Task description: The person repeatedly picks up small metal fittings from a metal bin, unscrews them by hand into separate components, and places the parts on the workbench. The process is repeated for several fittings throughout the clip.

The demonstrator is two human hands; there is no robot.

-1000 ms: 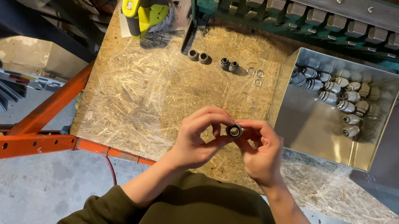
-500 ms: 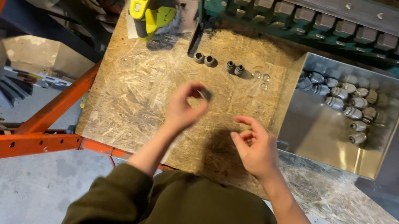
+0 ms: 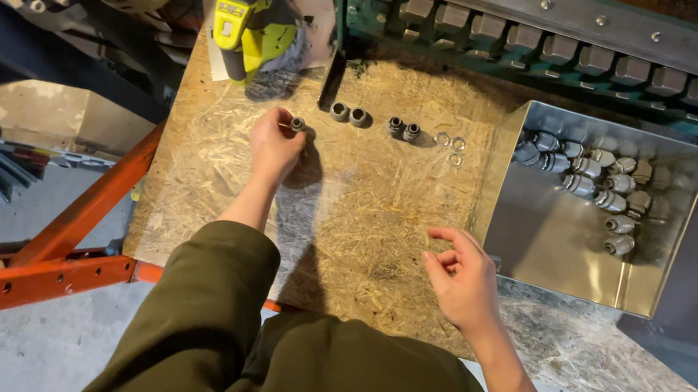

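Left hand (image 3: 276, 141) stretched out over the chipboard desk (image 3: 364, 217), fingertips pinched narrow on a small dark fitting (image 3: 296, 124), held at or just above the board; contact with the desk hard to make out from this height. Just to the right, a short row already laid out: a pair of dark fittings (image 3: 349, 115), then a second pair (image 3: 403, 129), then a few small metal washers (image 3: 450, 145) near the corner of the tray. Pinched fitting in line with that row, at its left end, so apparently the fifth piece to join it.

Right hand (image 3: 463, 278) hanging loose nearer the body, fingers half curled, nothing visible in it, close to the near corner of the metal tray (image 3: 563, 246). Many more grey fittings (image 3: 591, 181) heaped at the far end of that tray, the near part of its floor bare.

Judged from the layout: a small share set out on the desk, the bulk remaining in the tray. Yellow-green cordless drill (image 3: 248, 10) lying beyond the row, untouched by either hand.
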